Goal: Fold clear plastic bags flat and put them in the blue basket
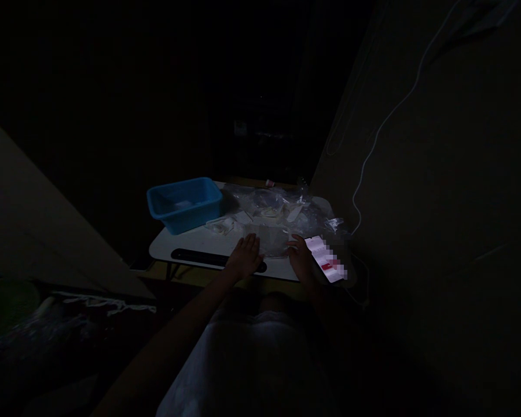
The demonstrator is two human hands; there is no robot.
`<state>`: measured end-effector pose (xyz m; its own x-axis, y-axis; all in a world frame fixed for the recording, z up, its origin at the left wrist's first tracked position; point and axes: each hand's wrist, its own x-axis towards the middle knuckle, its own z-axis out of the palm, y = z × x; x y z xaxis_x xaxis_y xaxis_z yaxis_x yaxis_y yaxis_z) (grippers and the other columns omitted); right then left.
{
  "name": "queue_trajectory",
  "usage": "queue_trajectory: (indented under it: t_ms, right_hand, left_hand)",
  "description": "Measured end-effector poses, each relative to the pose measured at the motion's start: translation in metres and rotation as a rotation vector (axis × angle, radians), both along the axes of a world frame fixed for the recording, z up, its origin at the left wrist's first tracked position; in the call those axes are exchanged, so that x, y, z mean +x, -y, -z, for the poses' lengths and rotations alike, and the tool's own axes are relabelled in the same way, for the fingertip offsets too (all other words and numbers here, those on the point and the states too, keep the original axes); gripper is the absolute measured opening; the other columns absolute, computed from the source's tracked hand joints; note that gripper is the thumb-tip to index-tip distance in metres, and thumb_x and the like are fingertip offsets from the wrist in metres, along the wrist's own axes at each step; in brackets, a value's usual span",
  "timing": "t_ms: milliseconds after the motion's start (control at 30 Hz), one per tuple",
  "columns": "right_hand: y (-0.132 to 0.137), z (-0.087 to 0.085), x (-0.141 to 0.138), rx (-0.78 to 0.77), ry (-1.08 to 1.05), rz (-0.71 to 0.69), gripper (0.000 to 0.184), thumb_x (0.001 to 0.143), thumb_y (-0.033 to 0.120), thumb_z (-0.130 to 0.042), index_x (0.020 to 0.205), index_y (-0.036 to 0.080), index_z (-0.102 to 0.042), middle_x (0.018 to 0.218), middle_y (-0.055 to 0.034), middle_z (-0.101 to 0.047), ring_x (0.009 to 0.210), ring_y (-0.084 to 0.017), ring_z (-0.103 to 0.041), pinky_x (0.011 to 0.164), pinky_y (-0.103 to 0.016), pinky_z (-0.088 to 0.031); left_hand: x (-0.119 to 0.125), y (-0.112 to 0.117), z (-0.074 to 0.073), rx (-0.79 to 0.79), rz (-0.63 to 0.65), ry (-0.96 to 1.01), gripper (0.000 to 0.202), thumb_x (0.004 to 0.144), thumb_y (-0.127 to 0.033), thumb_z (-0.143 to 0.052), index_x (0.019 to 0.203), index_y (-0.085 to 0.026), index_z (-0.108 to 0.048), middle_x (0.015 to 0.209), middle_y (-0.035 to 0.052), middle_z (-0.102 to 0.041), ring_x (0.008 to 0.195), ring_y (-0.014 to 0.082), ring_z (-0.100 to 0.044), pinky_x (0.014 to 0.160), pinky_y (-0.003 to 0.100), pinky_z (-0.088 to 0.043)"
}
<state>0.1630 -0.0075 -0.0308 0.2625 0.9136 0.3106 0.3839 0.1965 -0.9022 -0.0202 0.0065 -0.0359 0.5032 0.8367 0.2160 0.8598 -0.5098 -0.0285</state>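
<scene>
One blue tub (184, 204) beyond left hand (244, 256); phone (325, 259) beside right hand (299, 258).

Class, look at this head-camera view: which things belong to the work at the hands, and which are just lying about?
At the hands:
left hand, flat and open
right hand
clear plastic sheet between them

Lying about:
blue plastic tub
white paper scraps
lit phone
white cable along the wall
</scene>
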Motion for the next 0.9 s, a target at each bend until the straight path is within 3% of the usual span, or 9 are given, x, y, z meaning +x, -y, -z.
queue_trajectory:
  t_ms: [233,433,533,733,900]
  right_hand:
    - [-0.002,0.004,-0.001,-0.005,0.031,-0.020,0.049,0.062,0.015,-0.042,0.111,0.020,-0.044,0.094,-0.0058,-0.058,0.065,-0.013,-0.056,0.050,-0.023,-0.045]
    - [-0.004,0.007,0.001,0.050,0.134,0.051,0.044,0.064,0.014,-0.040,0.107,0.019,-0.047,0.092,-0.0053,-0.058,0.078,-0.017,-0.056,0.068,-0.030,-0.046]
    - [-0.002,0.005,0.000,0.073,0.274,0.111,0.041,0.066,0.014,-0.038,0.105,0.017,-0.050,0.095,-0.0073,-0.058,0.087,-0.019,-0.054,0.077,-0.033,-0.044]
    - [0.005,-0.004,-0.006,0.039,0.686,0.097,0.036,0.072,0.015,-0.040,0.104,0.014,-0.055,0.099,-0.0118,-0.058,0.097,-0.025,-0.049,0.085,-0.039,-0.037]
    - [0.013,-0.009,-0.016,0.140,0.969,-0.201,0.036,0.079,0.017,-0.040,0.113,0.017,-0.051,0.120,-0.0093,-0.051,0.116,-0.022,-0.038,0.097,-0.041,-0.023]
  left_hand:
    - [0.000,0.001,-0.004,-0.020,-0.003,0.005,0.055,0.085,-0.037,-0.028,0.128,-0.002,-0.032,0.136,0.0196,-0.028,0.127,0.0275,-0.022,0.101,0.042,-0.021]
    - [0.000,0.000,0.000,-0.012,0.001,0.013,0.054,0.086,-0.037,-0.027,0.128,-0.002,-0.032,0.136,0.0198,-0.027,0.127,0.0278,-0.021,0.101,0.042,-0.021]
    - [0.000,0.001,0.000,-0.008,0.011,0.007,0.054,0.086,-0.036,-0.027,0.128,-0.002,-0.032,0.136,0.0201,-0.027,0.127,0.0279,-0.021,0.101,0.042,-0.021]
    - [0.000,0.001,-0.001,-0.022,0.007,0.000,0.055,0.085,-0.036,-0.030,0.129,-0.003,-0.031,0.136,0.0207,-0.026,0.127,0.0288,-0.020,0.101,0.043,-0.021]
    - [-0.001,0.002,0.000,0.014,0.009,0.015,0.053,0.085,-0.037,-0.031,0.129,-0.007,-0.031,0.136,0.0202,-0.028,0.127,0.0284,-0.022,0.100,0.044,-0.022]
